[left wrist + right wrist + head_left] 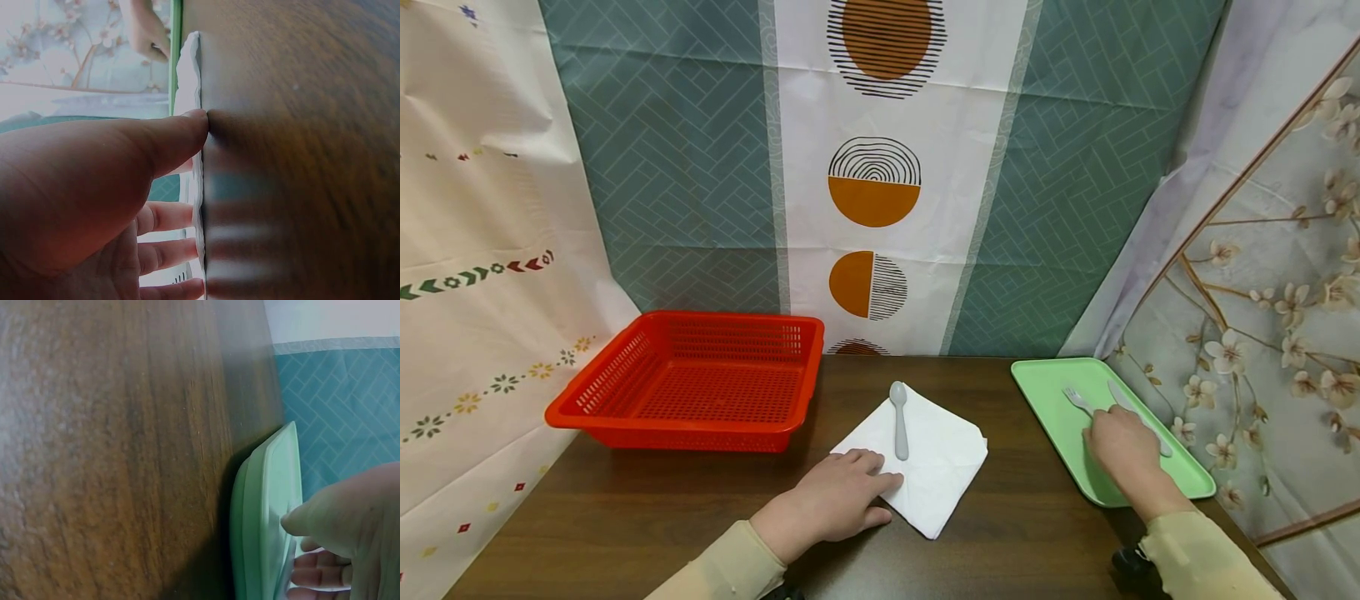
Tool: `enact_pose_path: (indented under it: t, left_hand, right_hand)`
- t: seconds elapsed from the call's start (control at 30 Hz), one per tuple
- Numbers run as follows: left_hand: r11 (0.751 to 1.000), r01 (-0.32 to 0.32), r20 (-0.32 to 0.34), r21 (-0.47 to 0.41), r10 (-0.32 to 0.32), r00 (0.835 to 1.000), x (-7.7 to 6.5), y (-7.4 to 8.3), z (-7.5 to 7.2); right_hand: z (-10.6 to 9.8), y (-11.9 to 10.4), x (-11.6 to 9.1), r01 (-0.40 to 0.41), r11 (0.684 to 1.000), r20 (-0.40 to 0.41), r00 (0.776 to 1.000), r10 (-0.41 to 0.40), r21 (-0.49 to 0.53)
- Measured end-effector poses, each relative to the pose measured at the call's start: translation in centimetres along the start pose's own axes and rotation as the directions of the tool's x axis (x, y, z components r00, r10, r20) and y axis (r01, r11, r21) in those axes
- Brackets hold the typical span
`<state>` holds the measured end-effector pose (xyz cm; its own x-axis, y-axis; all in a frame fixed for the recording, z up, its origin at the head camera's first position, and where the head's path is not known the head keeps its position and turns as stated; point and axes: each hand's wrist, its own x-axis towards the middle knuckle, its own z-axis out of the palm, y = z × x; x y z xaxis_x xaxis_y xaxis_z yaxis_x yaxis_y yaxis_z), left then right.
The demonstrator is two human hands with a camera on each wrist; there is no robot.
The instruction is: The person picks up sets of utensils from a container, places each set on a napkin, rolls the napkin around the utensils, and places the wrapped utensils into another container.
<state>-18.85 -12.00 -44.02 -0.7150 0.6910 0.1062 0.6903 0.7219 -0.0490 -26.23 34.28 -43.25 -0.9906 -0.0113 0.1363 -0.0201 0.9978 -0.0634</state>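
Note:
A white paper napkin [940, 467] lies on the table with a grey plastic spoon [900, 425] on top. My left hand [831, 500] rests at the napkin's left corner, fingers extended over it; in the left wrist view the thumb [169, 140] touches down at its edge. To the right is a green tray [1045, 392] holding a grey fork [1077, 400] and a grey knife [1122, 395]. My right hand [1126, 454] is over the tray with curled fingers and pinches the fork's handle, mostly hidden under the hand. The knife lies just right of the fork.
A red slotted plastic basket [700, 437] stands at the table's back left. Patterned cloth [700, 167] hangs behind the table, with a floral sheet [1285, 333] along the right side close to the tray. The brown wooden table [1000, 517] shows between napkin and tray.

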Motion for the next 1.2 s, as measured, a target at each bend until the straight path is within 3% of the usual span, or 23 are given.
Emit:
enact_pose_path:
  t: [0.23, 1.2]
  left_hand:
    - [1.000, 0.003, 0.013, -0.008, -0.003, 1.000, -0.01, 0.06, -0.12]
    - [1.000, 0.011, 0.012, -0.013, -0.011, 1.000, -0.04, 0.04, -0.02]
  right_hand:
    - [-0.15, 0.45, -0.01, -0.023, 1.000, 0.059, 0.998, 0.024, -0.013]
    - [-0.01, 0.87, -0.32, -0.017, 0.999, 0.078, 0.997, 0.019, -0.029]
